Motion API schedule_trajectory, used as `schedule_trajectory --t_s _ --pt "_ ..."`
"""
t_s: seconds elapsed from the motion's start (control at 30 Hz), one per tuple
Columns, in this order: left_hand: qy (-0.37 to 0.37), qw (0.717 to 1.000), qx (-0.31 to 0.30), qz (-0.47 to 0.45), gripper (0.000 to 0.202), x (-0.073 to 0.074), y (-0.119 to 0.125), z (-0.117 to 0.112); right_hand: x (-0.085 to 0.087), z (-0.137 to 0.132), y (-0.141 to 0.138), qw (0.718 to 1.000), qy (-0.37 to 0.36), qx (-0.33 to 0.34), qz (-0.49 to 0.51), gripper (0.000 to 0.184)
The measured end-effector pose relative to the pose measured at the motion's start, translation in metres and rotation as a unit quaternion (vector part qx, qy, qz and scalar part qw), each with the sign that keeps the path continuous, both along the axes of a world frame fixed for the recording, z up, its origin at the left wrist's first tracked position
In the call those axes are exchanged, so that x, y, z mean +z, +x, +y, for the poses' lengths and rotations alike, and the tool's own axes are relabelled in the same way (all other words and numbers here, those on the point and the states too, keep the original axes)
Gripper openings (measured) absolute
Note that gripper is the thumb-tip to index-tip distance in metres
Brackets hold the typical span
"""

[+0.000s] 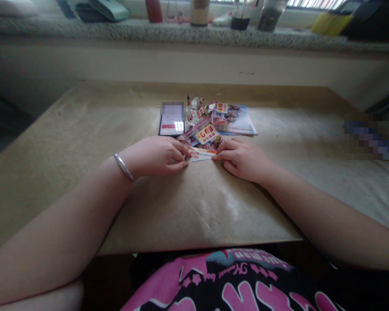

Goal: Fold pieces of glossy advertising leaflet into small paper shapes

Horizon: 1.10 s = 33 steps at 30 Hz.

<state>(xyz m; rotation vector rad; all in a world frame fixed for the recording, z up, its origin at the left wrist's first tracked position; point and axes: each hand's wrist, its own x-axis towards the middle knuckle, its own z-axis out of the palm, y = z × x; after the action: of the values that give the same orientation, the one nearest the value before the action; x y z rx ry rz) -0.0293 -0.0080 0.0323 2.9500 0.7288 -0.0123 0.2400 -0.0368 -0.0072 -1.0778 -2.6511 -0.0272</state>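
A colourful printed leaflet (205,133) lies on the table in front of me, its near edge folded so that a white strip shows. My left hand (167,156), with a silver bangle at the wrist, is closed with its fingertips on the left end of that fold. At the right end, my right hand (241,157) pinches the same leaflet. Just beyond it stands a crumpled-looking folded paper piece (195,111). Several more printed leaflets (241,120) lie in a pile behind my right hand. A phone (172,125) with its screen lit rests beyond my left hand.
The table (162,211) has a creased tan cover and meets a wall at the back. Above, a stone windowsill (168,36) carries jars, a red container (154,11) and a yellow object (331,22). A blurred dark item (372,138) is at the far right.
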Motion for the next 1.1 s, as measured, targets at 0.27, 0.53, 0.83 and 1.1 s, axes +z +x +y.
schedule_trajectory --t_s 0.27,0.53,0.83,1.1 --pt "-0.019 1.0 -0.011 0.005 0.034 0.003 -0.007 0.004 -0.001 0.001 0.001 1.0 -0.006 0.003 0.008 0.029" --pt "0.002 1.0 0.016 -0.004 0.031 -0.002 -0.004 -0.001 -0.003 0.001 0.002 1.0 0.008 0.007 -0.003 0.03" --pt "0.086 0.996 0.001 -0.032 0.03 -0.021 0.0 0.001 0.005 0.002 0.01 0.999 0.008 -0.046 -0.012 0.026" --pt "0.071 0.996 0.032 -0.038 0.026 -0.021 -0.001 0.002 0.011 0.006 0.033 0.994 -0.023 -0.095 -0.039 0.029"
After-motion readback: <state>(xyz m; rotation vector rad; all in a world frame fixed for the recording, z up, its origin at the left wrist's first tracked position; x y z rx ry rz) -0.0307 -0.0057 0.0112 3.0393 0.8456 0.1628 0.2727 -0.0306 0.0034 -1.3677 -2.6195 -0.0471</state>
